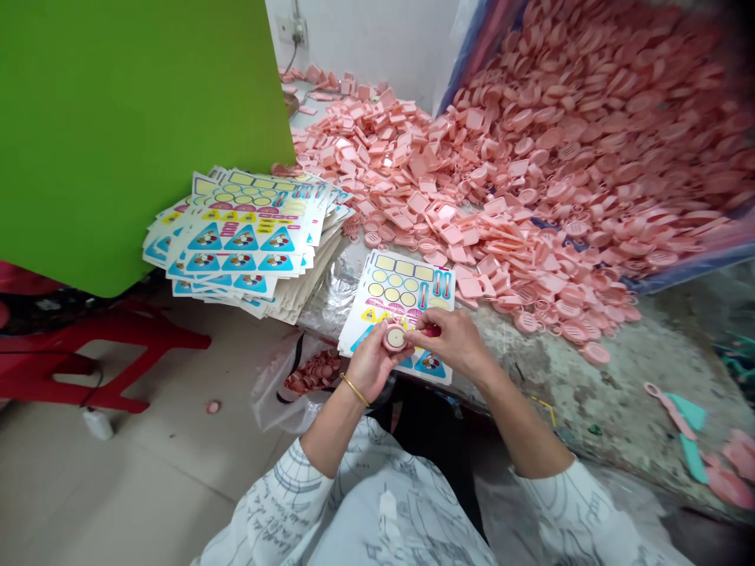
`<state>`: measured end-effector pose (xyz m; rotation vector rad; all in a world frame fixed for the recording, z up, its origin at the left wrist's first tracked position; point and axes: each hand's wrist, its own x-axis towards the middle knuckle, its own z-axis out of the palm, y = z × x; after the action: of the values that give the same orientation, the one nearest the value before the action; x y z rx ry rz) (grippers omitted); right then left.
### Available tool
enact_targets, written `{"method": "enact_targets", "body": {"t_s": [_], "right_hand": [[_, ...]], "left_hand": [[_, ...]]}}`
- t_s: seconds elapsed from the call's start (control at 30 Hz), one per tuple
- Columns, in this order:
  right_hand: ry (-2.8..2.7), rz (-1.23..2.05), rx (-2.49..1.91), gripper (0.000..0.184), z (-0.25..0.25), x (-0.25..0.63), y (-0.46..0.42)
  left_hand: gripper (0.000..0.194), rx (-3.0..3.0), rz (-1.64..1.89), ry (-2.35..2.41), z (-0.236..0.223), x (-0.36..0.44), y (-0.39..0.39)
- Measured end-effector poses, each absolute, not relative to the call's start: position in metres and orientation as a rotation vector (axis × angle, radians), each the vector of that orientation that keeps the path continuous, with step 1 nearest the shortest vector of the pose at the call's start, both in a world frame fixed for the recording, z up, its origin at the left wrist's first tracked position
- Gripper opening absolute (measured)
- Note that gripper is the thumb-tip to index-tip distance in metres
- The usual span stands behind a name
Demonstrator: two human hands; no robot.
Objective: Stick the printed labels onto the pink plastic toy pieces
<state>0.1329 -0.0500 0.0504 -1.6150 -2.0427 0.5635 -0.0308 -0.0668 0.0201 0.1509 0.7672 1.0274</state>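
Note:
Held in my left hand (373, 363) is a small round pink plastic piece (395, 338) with a pale yellow disc on its face. My right hand (457, 339) is closed at the right of that piece, its fingertips close to or touching the rim. Something small and red (433, 331) shows between the right fingers, too covered to name. Beneath both hands lies a sticker sheet (377, 299) printed with yellow rectangles, circles, thermometers and blue triangles; the hands hide part of its lower half.
A thick stack of sticker sheets (248, 228) sits to the left beside a green panel (135, 118). Pink plastic pieces (425, 173) heap across the table and spill from a bin (678, 271). Below are a plastic bag (307, 377) of pink pieces and a red stool (135, 346).

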Motion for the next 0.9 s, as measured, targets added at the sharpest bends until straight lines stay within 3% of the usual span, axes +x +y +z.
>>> {"method": "enact_targets", "body": {"t_s": [0.9], "right_hand": [[-2.084,0.605,-1.688,0.031,0.0552,0.1295,-0.0575]], "left_hand": [[0.016,0.162,0.997,0.796,0.0124,-0.0292,-0.0748]]}}
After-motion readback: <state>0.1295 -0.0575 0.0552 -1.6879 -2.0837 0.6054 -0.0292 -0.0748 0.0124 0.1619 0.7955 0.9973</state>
